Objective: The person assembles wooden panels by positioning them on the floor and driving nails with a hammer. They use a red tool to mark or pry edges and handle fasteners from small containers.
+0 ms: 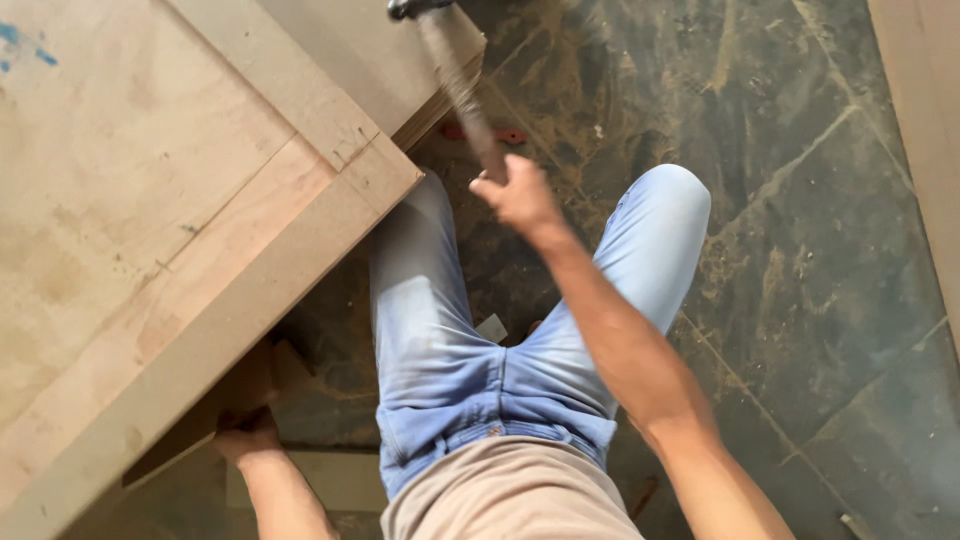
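Hammer (462, 85) in right hand (515, 195)

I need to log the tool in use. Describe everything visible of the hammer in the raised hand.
The hammer has a long, pale wooden handle, blurred by motion, running from the right hand up to the picture's top edge. Its dark metal head is partly cut off there, so its shape cannot be told. The right hand grips the lower end of the handle. The tool stands tilted, its head above the corner of the plywood panel, not touching it.
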